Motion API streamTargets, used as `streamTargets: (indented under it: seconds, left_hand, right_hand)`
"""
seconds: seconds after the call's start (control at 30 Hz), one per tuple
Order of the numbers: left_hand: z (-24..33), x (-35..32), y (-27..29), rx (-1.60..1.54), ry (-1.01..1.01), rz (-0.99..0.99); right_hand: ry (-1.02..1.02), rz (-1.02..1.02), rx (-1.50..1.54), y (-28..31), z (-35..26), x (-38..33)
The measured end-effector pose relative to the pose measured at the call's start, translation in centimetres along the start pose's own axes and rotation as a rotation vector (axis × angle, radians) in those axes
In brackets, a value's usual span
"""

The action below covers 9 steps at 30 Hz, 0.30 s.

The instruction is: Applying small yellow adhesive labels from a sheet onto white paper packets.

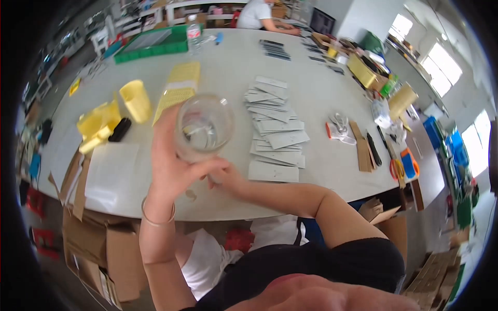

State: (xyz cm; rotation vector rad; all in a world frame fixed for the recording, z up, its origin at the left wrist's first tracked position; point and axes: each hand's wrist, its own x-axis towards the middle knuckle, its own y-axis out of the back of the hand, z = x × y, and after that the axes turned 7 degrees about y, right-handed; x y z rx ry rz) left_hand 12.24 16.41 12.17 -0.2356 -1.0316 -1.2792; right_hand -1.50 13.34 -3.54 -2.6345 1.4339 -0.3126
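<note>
My left hand (171, 163) is wrapped round a clear, round drinking glass (205, 142), held up above the table near its front edge. The open mouth of the glass faces up toward me. Just below the glass, my right hand (228, 179) meets the tip of my left thumb. Its fingers look curled in and are slightly blurred; what they hold, if anything, is hidden. To the right of the glass lies a long stack of overlapping white card-like packets (277, 137). Behind it are yellow printed sheets (181, 78).
At left stand a yellow cup-shaped holder (136, 101), a yellow tape dispenser (98, 122) and a clear sheet (111, 173). A green tray (150, 44) and a water bottle (193, 33) are at the back. Scissors (397, 170) lie right. Across the table sits another person (254, 15).
</note>
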Motion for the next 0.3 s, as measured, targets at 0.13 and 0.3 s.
streamTargets:
  seconds: [0.13,0.3]
  left_hand:
    - [0.0,-0.7,-2.4,-0.119,0.070,-0.100]
    - [1.3,-0.1,-4.9,-0.156,-0.203,-0.192]
  right_hand:
    - [0.054,-0.009,-0.149,1.1,-0.7,-0.2]
    - [0.632,0.042,-0.282,0.5,6.1,2.8]
